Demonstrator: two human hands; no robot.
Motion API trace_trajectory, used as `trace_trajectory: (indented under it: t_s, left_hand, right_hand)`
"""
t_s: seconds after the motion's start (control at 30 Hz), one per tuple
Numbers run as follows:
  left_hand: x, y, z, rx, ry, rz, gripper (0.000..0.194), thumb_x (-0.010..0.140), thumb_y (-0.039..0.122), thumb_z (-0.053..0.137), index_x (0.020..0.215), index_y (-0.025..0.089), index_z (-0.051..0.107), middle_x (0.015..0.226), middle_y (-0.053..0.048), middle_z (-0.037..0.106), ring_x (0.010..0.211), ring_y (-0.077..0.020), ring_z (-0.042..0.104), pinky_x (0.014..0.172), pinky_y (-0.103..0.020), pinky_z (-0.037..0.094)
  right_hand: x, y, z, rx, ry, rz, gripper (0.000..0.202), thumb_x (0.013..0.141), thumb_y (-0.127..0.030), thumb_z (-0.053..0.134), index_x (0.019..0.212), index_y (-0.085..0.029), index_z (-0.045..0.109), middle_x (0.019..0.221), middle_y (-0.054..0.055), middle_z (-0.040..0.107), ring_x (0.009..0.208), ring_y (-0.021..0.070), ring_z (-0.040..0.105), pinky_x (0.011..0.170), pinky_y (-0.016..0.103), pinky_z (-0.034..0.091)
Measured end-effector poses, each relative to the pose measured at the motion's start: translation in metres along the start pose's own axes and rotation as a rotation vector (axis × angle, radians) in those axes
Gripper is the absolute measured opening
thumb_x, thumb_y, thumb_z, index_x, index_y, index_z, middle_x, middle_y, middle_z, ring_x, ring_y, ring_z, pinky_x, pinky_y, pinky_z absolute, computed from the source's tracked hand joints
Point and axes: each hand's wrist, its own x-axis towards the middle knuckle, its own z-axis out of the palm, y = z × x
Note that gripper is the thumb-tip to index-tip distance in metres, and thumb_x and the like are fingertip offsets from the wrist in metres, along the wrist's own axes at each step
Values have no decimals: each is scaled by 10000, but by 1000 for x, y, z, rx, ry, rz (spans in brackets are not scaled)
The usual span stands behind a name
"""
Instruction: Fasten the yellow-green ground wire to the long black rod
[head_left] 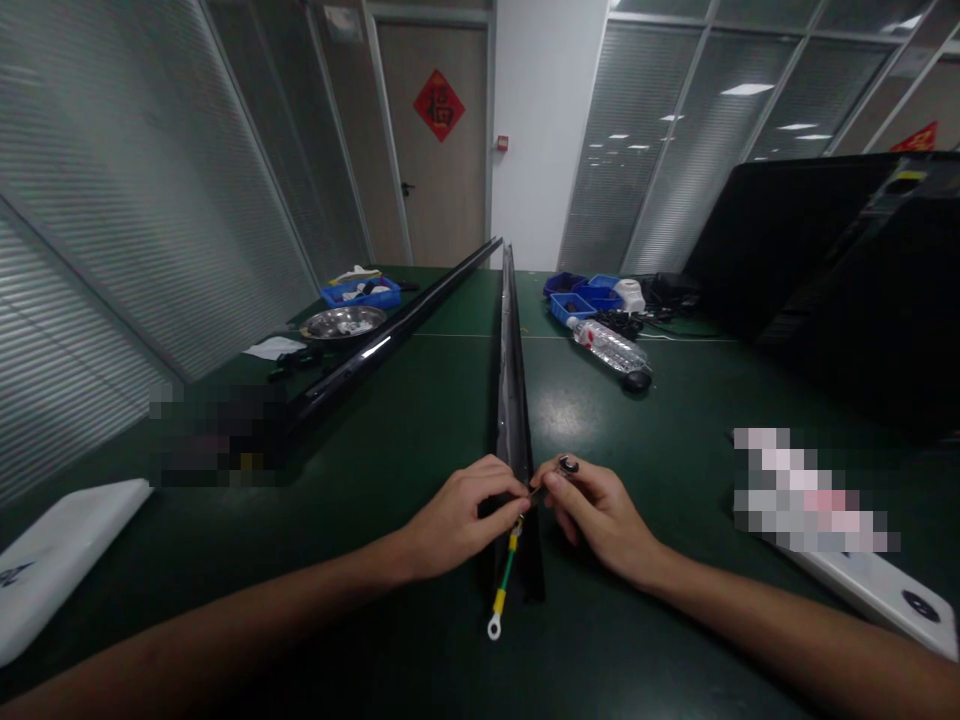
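A long black metal rail (pixel 513 390) runs lengthwise away from me on the green table, its near end under my hands. Over that end, my left hand (pixel 465 512) is closed in a pinch at the upper terminal of a short green-and-yellow ground wire (pixel 507 575). The wire's other ring terminal points toward me. My right hand (pixel 596 510) closes its thumb and forefinger on a small metal tool with a dark round head (pixel 568 465), its thin end reaching toward my left fingertips. What lies between the fingertips is largely hidden.
Another black rail (pixel 390 338) slants across the left. Beyond it stand a metal bowl (pixel 343 322) and a blue tray (pixel 364 293). At right are blue bins (pixel 574 305), a plastic bottle (pixel 611 347) and a large black panel (pixel 832 290). White objects lie at both sides.
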Motion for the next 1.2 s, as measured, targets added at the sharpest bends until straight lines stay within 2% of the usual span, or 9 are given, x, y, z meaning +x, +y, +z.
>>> trace_trajectory:
  t_s: [0.33, 0.73, 0.97, 1.2]
  left_hand:
    - [0, -2, -1, -43, -27, -118, 109, 1042, 247, 571, 1026, 191, 664, 1048, -31, 613, 977, -177, 605, 879, -305, 467]
    - [1, -5, -4, -56, -68, -82, 136, 1036, 196, 517, 1038, 197, 654, 1067, -42, 596, 1014, -191, 580, 937, -332, 477]
    - [2, -5, -3, -39, -72, -65, 187, 1041, 189, 458, 1022, 185, 644, 1066, -60, 597, 1017, -203, 575, 960, -350, 485]
    - [1, -5, -2, -7, -64, -28, 184, 1040, 151, 448, 998, 180, 624, 1044, -56, 592, 1013, -201, 570, 943, -342, 477]
  right_hand:
    - [5, 3, 1, -47, -20, -48, 311, 1062, -428, 533, 918, -165, 617, 635, -52, 518, 430, 62, 462, 422, 186, 354]
    - [2, -3, 3, -143, -16, -96, 283, 1054, -407, 567, 910, -170, 625, 578, -70, 490, 460, 69, 458, 468, 193, 357]
    - [2, -3, 2, -159, -40, -103, 290, 1060, -413, 550, 923, -172, 637, 651, -51, 516, 487, 75, 481, 481, 200, 377]
    - [2, -5, 1, -201, -39, -140, 321, 1073, -415, 519, 904, -172, 644, 638, -45, 505, 509, 94, 486, 514, 218, 392]
